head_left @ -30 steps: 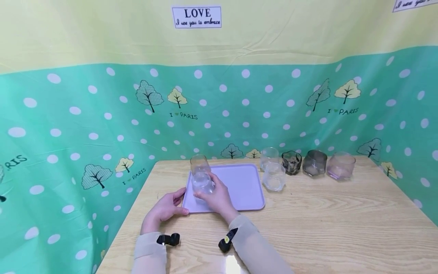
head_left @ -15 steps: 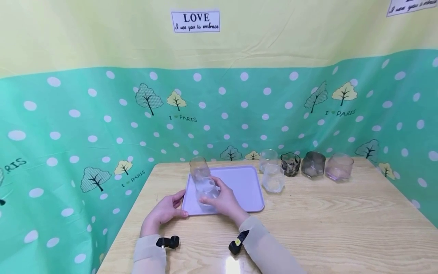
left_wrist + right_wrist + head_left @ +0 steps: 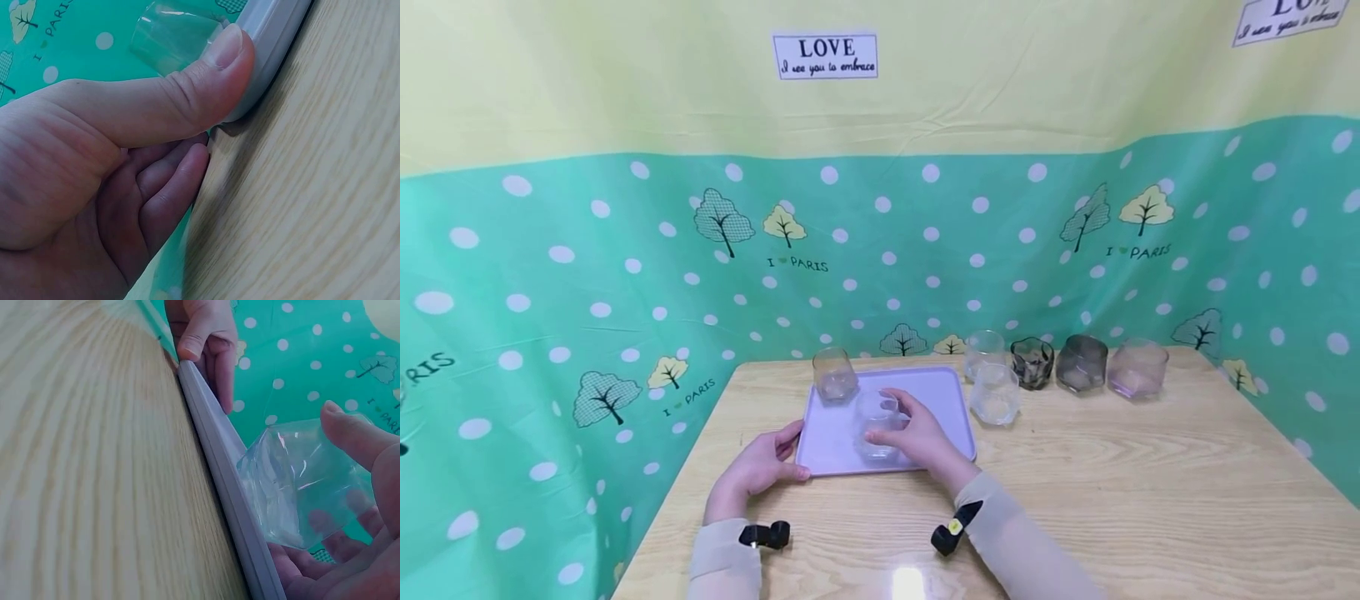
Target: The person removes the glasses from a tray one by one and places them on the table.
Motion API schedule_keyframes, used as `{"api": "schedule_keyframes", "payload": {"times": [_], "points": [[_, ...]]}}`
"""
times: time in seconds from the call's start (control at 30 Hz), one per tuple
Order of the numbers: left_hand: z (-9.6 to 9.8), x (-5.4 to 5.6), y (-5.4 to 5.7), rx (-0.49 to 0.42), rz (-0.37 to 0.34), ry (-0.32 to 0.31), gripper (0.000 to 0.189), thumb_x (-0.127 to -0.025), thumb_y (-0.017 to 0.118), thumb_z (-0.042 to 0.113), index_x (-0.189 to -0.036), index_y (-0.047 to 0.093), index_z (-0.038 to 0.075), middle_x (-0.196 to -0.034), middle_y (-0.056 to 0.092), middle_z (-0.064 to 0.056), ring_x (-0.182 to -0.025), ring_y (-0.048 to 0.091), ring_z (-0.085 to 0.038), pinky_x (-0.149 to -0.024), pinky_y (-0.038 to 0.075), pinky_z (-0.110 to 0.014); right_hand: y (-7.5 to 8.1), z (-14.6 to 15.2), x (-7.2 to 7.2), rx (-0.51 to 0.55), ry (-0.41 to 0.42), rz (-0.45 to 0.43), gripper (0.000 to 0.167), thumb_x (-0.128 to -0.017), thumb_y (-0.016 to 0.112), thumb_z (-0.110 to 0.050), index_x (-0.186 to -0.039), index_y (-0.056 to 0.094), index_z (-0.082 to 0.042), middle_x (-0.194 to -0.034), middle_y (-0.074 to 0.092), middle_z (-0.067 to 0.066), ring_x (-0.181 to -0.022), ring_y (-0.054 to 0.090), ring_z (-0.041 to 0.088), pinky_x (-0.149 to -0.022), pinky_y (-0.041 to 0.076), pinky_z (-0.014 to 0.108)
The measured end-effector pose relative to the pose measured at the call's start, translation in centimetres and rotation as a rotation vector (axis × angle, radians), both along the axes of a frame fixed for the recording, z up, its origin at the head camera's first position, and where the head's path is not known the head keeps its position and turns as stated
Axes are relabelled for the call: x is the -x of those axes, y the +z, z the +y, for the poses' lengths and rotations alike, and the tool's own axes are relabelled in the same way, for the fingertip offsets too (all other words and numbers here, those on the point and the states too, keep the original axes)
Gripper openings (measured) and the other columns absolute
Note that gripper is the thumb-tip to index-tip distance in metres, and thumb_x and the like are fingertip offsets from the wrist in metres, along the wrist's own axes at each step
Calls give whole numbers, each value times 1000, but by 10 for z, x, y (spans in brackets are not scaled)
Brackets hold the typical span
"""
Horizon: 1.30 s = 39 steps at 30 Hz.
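In the head view, my right hand (image 3: 919,440) grips a clear drinking glass (image 3: 876,450) upright over the front middle of a lilac tray (image 3: 925,385). In the right wrist view the thumb lies along one side of this faceted glass (image 3: 294,481), fingers on the other, its base right at the tray. My left hand (image 3: 762,463) rests at the tray's front left corner. Its thumb touches the rim (image 3: 265,56) in the left wrist view, the other fingers loosely bent beside it. An amber-tinted glass (image 3: 835,377) stands at the tray's back left corner.
Right of the tray stand two clear glasses (image 3: 996,398), a dark patterned glass (image 3: 1032,365), a smoky grey glass (image 3: 1082,365) and a pinkish glass (image 3: 1138,371). A patterned curtain (image 3: 880,225) hangs behind the wooden table (image 3: 1112,508).
My right hand has moved the clear glass to the right across the tray, away from the amber-tinted glass. The left hand has stayed at the tray corner. The head view has tilted slightly.
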<state>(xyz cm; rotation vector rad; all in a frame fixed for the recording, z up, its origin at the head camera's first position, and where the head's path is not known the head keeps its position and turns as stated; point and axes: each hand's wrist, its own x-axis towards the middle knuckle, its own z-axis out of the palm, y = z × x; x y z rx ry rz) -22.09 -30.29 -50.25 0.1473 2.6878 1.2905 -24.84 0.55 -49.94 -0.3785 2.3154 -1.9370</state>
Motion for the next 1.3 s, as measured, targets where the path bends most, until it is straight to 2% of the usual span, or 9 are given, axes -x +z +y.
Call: {"api": "schedule_keyframes", "payload": {"times": [0.23, 0.5, 0.63, 0.87, 1.07, 1.17, 1.3], "points": [[0, 0, -1, -20, 3, 3, 101, -77, 97, 14, -161, 44, 1, -162, 46, -20, -146, 50, -38, -121, 42, -49, 4, 17, -12, -44, 32, 39, 79, -82, 95, -22, -151, 58, -19, -150, 61, 11, -127, 64, 37, -109, 55, 53], [1, -1, -2, -10, -3, 3, 101, -77, 96, 14, -161, 43, 0, -163, 45, -20, -146, 50, -38, -121, 42, -49, 11, 49, -29, -55, 45, 53, 79, -82, 95, -17, -151, 59, -19, -149, 62, 10, -129, 63, 40, -111, 53, 54], [2, -1, -1, -7, -5, 3, 100, -78, 96, 14, -161, 43, -1, -162, 46, -21, -146, 49, -39, -121, 42, -49, 12, 69, -33, -30, 67, 42, 81, -83, 94, -18, -154, 56, -18, -152, 60, 9, -129, 63, 39, -110, 54, 49], [2, -2, 1, -29, -9, -8, 99, -78, 95, 11, -161, 41, -3, -163, 43, -23, -146, 49, -40, -121, 42, -50, 12, 104, -36, -4, 90, 48, 83, -84, 92, -13, -157, 52, -16, -155, 58, 12, -135, 61, 38, -116, 50, 50], [2, -1, 0, -13, -11, -8, 100, -78, 95, 12, -161, 41, -3, -164, 43, -22, -146, 49, -40, -121, 42, -49, 11, 136, -40, -78, 80, 59, 83, -83, 94, -21, -156, 53, -24, -155, 59, 6, -136, 61, 34, -117, 49, 53], [2, 0, 1, -15, -12, -14, 100, -79, 95, 13, -161, 41, -3, -164, 43, -22, -146, 49, -40, -121, 42, -49, 11, 153, -42, -107, 93, 76, 85, -84, 93, -23, -157, 51, -23, -155, 57, 9, -135, 61, 35, -115, 50, 49], [1, 0, 1, -26, -6, -26, 100, -79, 95, 12, -161, 40, -4, -164, 42, -23, -146, 48, -41, -121, 41, -50, 10, 172, -42, -107, 126, 83, 87, -85, 92, -18, -160, 47, -18, -156, 55, 16, -132, 62, 36, -108, 55, 33]]}}
